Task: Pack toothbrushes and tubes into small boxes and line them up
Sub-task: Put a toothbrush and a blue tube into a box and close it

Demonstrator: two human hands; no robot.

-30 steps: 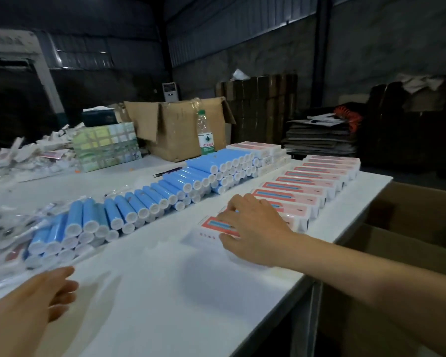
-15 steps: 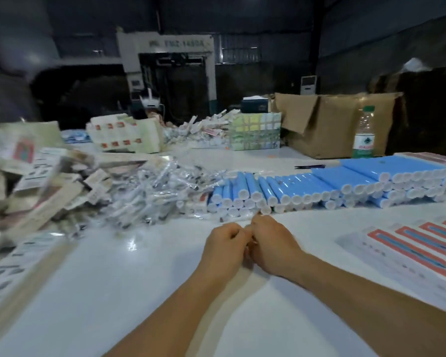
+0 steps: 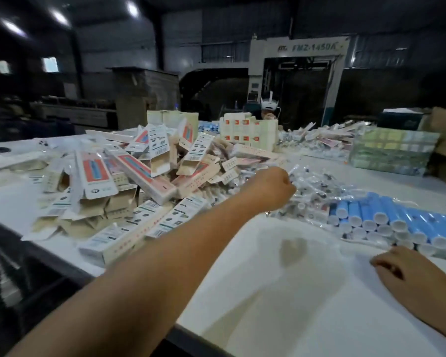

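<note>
Head view: a large white table (image 3: 281,292) fills the scene, with a dark workshop hall behind it.
Left hand: the left hand (image 3: 273,188) reaches far across the table, over the near edge of a heap of toothbrushes in clear plastic wrappers (image 3: 317,186). The fingers are curled together like a loose fist; a wrapper end shows just at the knuckles, but I cannot tell if the hand really clamps one.
Right hand: the right hand (image 3: 407,273) lies on the bare table at the near right, palm down, fingers bent and a little apart, holding nothing. It is just beside the near ends of the tubes, and I cannot tell if it touches them.
Tubes: a row of blue tubes with white round caps (image 3: 386,220) lies at the right, side by side, caps toward the near side, in more than one layer.
Small boxes: a big loose pile of flat cream cardboard boxes with red and blue print (image 3: 129,186) covers the left part of the table, lying in every direction, some with open flaps.
Far side: a white block of stacked cartons with red marks (image 3: 247,131) stands in the middle far, and a shrink-wrapped green and yellow pack (image 3: 394,150) at the far right.
Background: a grey machine frame with lettering (image 3: 301,73) stands behind the table.
</note>
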